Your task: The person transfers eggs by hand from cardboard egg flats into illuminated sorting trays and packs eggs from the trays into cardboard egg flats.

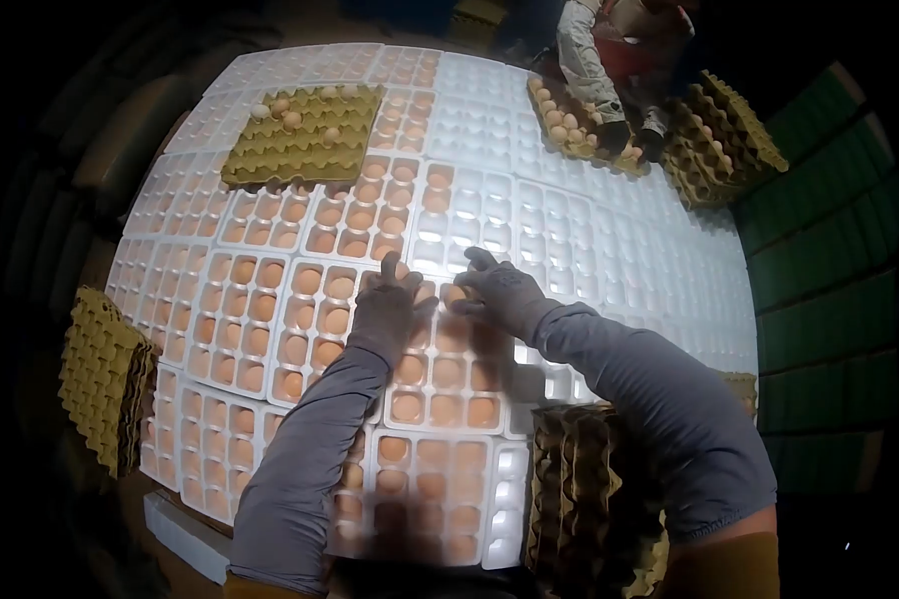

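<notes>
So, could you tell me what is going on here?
A person's gloved left hand and right hand are at the far end of a white tray partly filled with brown eggs. Trays to the left hold eggs, while many on the right look empty. Across the table, another person has both hands at a pulp tray of eggs.
</notes>
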A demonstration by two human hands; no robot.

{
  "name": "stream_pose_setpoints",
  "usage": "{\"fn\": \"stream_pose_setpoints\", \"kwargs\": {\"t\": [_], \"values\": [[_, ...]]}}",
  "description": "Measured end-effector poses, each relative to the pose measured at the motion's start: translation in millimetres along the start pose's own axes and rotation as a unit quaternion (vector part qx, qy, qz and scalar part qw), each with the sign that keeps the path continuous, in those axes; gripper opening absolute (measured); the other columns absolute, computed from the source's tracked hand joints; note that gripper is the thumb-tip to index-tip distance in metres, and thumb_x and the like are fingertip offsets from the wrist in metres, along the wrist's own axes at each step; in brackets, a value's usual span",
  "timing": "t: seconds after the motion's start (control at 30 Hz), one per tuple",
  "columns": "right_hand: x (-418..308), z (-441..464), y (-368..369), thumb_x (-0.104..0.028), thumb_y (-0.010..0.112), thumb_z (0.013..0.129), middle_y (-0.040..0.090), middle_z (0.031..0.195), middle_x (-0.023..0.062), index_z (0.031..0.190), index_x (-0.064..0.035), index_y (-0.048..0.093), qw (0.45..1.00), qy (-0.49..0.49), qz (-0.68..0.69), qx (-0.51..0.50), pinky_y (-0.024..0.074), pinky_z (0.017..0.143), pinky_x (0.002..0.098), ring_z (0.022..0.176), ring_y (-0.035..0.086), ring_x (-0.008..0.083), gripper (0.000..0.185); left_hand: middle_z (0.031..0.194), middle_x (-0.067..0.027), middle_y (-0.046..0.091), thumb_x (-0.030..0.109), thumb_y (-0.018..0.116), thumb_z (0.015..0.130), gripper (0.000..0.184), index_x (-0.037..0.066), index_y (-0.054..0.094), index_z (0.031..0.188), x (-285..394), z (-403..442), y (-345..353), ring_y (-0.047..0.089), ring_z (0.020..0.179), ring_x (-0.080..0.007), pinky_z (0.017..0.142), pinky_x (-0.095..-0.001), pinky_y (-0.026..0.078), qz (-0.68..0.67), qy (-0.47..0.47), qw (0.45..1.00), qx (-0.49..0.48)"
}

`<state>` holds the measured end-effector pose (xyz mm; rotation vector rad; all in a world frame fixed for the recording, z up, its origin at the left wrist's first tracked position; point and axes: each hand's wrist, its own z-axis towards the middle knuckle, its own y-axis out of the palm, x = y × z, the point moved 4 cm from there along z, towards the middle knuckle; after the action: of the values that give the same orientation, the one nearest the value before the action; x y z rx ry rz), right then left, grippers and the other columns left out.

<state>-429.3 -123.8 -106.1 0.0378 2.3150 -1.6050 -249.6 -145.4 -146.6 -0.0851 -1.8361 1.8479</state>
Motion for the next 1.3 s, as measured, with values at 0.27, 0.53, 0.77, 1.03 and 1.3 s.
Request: {"fn": "stream_pose_setpoints", "kwargs": {"t": [0.27, 0.53, 0.77, 1.03, 1.3], "values": [[28.9, 66.2, -3.5, -0.027, 0.062, 0.095, 0.062, 0.124, 0.0154, 0.126, -0.0119, 0.063, 0.974, 0.026, 0.179, 0.134, 0.0513, 0.095, 0.0434, 0.11, 0.065, 0.0354, 0.034, 0.127, -0.0157, 0.061, 0.031, 0.067, 0.091, 0.045, 0.012, 0.062, 0.131, 1.2, 90.4, -5.1, 0.063, 0.113, -0.0337, 0.098, -0.0411, 0.05, -0.131, 0.057, 0.987, -0.078], [54.5, 95.5, -11.6, -0.002, 0.057, 0.091, 0.051, 0.138, 0.0149, 0.156, -0.0216, 0.033, 0.918, 0.085, 0.343, 0.177, 0.052, 0.091, 0.0318, 0.118, 0.056, 0.0206, 0.073, 0.146, -0.0156, 0.042, 0.015, 0.058, 0.094, 0.045, 0.015, 0.053, 0.139, -2.5, 163.1, 71.2, 0.044, 0.133, -0.0349, 0.111, -0.0427, 0.04, -0.218, 0.047, 0.965, 0.136], [45.9, -169.3, -127.3, -0.003, 0.054, 0.098, 0.053, 0.141, 0.0113, 0.152, -0.009, 0.039, 0.883, 0.084, 0.431, 0.166, 0.0411, 0.109, 0.0321, 0.127, 0.052, 0.0198, 0.056, 0.147, -0.015, 0.047, 0.012, 0.057, 0.099, 0.048, 0.004, 0.046, 0.146, 33.0, 2.3, -19.3, 0.046, 0.137, -0.0275, 0.112, -0.0376, 0.038, -0.507, -0.031, 0.857, 0.085], [125.8, -523.8, -26.4, -0.034, 0.053, 0.106, 0.039, 0.157, 0.013, 0.155, -0.0032, 0.035, 0.855, 0.342, 0.332, 0.205, 0.026, 0.119, 0.0347, 0.147, 0.033, 0.0238, 0.061, 0.155, -0.0254, 0.037, 0.017, 0.066, 0.093, 0.07, -0.003, 0.034, 0.151, 144.9, -263.8, -46.2, 0.036, 0.145, -0.039, 0.118, -0.044, 0.032, -0.462, 0.109, 0.867, -0.15], [77.6, -563.5, -26.6, -0.027, 0.054, 0.102, 0.06, 0.128, 0.0101, 0.151, 0.0037, 0.037, 0.772, 0.177, 0.517, 0.325, 0.0482, 0.094, 0.0315, 0.108, 0.059, 0.0176, 0.06, 0.16, -0.0339, 0.008, 0.044, 0.075, 0.087, 0.106, -0.012, 0.015, 0.153, 259.1, -313.6, -110.7, 0.002, 0.152, -0.0461, 0.123, -0.0516, 0.012, -0.543, 0.126, 0.821, -0.127]]}}
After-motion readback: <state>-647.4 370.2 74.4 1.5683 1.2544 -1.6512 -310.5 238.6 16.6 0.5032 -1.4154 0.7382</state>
